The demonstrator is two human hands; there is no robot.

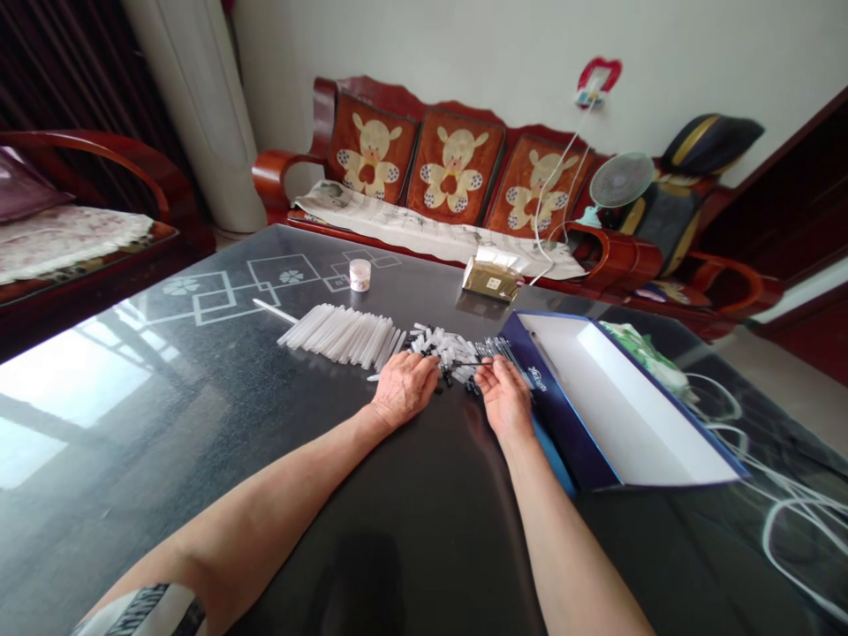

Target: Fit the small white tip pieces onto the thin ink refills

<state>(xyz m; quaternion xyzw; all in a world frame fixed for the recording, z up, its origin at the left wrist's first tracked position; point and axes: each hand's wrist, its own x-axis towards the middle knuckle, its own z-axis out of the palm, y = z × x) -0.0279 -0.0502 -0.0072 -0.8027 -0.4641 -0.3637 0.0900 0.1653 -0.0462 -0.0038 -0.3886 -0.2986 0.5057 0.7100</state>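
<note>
My left hand point(405, 385) is at the near edge of a pile of short white and black pieces point(441, 343), its fingers curled. My right hand point(504, 393) pinches one end of a thin dark rod point(467, 363), which reaches across toward my left fingertips. Whether my left fingers grip the rod's other end is too small to tell. Left of the pile lies a row of white translucent tubes point(341, 334), with one tube point(274, 310) apart at its far left. Several thin clear-and-dark refills point(502, 348) lie beyond my right hand, beside the blue box.
An open blue box point(613, 397) with a white inside stands at the right, near a green-white packet point(646, 358) and white cables point(788, 495). A small white cup point(359, 275) and a tissue pack point(492, 276) stand farther back. Behind the table is a wooden sofa point(284, 181).
</note>
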